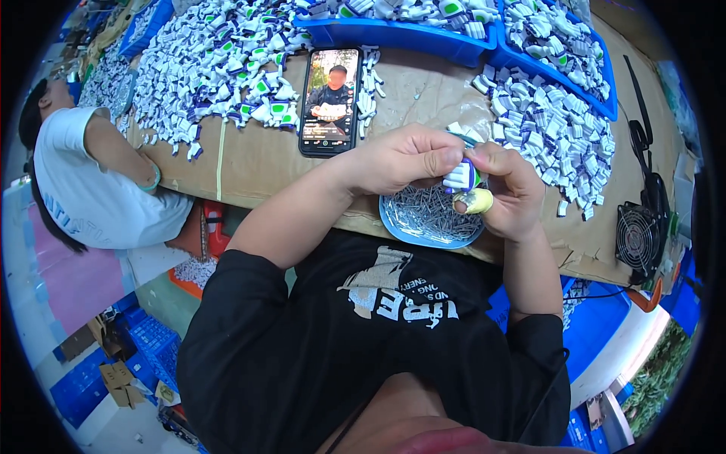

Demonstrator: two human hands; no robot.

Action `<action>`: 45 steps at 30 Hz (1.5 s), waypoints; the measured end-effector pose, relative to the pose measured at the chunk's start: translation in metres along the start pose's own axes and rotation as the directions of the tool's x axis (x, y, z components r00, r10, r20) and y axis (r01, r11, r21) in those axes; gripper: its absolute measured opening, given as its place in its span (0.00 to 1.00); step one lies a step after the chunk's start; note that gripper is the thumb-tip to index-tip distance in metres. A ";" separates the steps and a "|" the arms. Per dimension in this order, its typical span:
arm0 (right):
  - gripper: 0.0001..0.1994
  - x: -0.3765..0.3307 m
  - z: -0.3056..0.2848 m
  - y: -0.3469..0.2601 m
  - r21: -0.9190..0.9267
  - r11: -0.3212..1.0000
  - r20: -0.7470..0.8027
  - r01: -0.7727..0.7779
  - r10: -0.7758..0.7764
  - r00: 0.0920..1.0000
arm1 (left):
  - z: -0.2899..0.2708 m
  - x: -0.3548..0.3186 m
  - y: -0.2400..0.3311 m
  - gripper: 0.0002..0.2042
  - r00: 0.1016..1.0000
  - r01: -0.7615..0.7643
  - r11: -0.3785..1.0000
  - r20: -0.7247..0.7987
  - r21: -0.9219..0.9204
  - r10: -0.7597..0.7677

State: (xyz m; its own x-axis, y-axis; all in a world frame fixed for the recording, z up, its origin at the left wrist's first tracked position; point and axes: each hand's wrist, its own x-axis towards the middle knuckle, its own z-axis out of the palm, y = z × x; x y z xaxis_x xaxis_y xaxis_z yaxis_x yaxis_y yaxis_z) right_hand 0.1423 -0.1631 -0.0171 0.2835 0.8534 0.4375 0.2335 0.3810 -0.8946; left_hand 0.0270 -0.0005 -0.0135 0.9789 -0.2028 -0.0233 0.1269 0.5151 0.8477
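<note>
Crowding the tabletop (261, 163) (co-worker (102, 189) alongside) are white pieces (219, 68)

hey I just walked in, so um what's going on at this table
A person's left hand and right hand are pinching a small white, purple and green piece over a blue bowl of thin metal pins. Loose pieces lie heaped at left and right, and a lit phone stands beyond the left hand. Another person sits farther left.
</note>
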 end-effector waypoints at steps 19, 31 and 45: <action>0.28 -0.001 -0.001 0.009 -0.154 0.987 0.014 -0.048 0.051 0.999 | 0.006 0.003 0.000 0.15 0.982 -0.024 1.000 -0.185 -0.001 0.023; 0.24 0.009 0.017 0.009 -0.187 0.982 -0.187 -0.031 -0.004 0.982 | 0.012 0.005 -0.004 0.17 0.950 -0.104 0.967 -0.264 0.232 0.165; 0.12 0.009 0.002 -0.002 -0.259 0.965 -0.214 -0.027 -0.030 0.976 | -0.001 0.003 0.004 0.07 0.836 -0.245 0.570 -0.128 0.784 0.534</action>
State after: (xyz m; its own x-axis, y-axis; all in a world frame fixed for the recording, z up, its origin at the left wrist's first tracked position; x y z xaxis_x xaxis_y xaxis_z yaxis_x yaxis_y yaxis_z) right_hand 0.1426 -0.1557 -0.0115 0.4690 0.7453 0.4738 0.4592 0.2526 -0.8517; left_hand 0.0306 0.0015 -0.0102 0.9063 0.2119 0.3656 -0.2926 -0.3096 0.9048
